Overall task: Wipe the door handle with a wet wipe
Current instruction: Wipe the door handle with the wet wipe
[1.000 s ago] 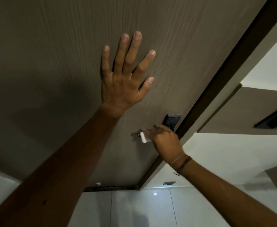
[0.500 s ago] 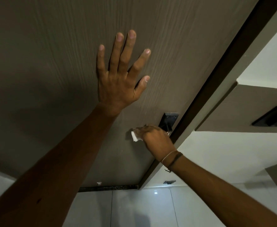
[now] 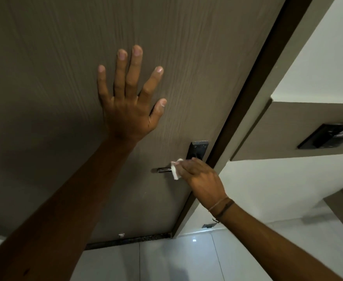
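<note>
The door handle point(image 3: 164, 169) juts from the door point(image 3: 65, 98) beside the dark lock plate point(image 3: 199, 149), the right hand point(image 3: 202, 175) apparently pinching the wet wipe point(image 3: 175, 169) around it while the left hand point(image 3: 129, 102), fingers spread, braces the door; a loose pinch could let the wipe slip off.

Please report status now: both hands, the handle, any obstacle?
Left hand flat on door, empty. Right hand holds wet wipe on door handle; lever tip exposed. Nothing blocking.

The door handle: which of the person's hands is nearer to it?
Right. The right hand presses a wet wipe onto the door handle; the left hand lies flat on the door above it.
</note>
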Demonstrator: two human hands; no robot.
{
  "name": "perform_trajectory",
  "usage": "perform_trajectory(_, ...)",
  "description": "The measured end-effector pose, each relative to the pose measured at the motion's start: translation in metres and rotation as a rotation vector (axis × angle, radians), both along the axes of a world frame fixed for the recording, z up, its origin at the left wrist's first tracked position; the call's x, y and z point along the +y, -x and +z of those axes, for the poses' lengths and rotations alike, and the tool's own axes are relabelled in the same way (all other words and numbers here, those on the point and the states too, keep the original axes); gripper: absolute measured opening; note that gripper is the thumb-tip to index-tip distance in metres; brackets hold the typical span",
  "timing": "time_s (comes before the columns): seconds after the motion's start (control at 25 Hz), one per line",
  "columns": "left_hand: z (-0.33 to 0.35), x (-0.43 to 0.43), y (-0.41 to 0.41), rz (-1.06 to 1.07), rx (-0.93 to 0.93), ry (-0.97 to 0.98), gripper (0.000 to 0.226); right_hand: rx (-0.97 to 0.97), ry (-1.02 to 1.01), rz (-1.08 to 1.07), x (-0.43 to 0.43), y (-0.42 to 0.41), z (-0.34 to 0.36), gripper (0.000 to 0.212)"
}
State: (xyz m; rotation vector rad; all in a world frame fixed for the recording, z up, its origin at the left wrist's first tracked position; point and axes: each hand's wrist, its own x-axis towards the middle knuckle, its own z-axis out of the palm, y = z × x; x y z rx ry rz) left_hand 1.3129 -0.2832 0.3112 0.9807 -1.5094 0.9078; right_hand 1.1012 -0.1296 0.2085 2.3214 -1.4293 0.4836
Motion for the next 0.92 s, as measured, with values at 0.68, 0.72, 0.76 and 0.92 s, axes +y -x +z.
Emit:
perform_trajectory(0.68,0.002,-0.002,-0.001,0.003,0.011,0.05,0.074,-0.566,-0.004,-0.57,0.018,-0.028,-0.026,0.057)
perform_trajectory(0.72,0.002,-0.002,-0.001,-0.002,0.01,0.049,0.076,-0.642,-0.026,-0.621,0.018,-0.031,-0.023,0.049)
perform_trajectory(0.76,0.002,-0.001,0.0,-0.005,0.01,0.051,0.077,-0.723,-0.045,-0.695,0.017,-0.032,-0.019,0.04)
perform_trajectory(0.92,0.0,-0.004,0.0,-0.001,0.004,0.056,0.077,-0.762,-0.208,-0.843,0.018,-0.023,-0.017,0.02)
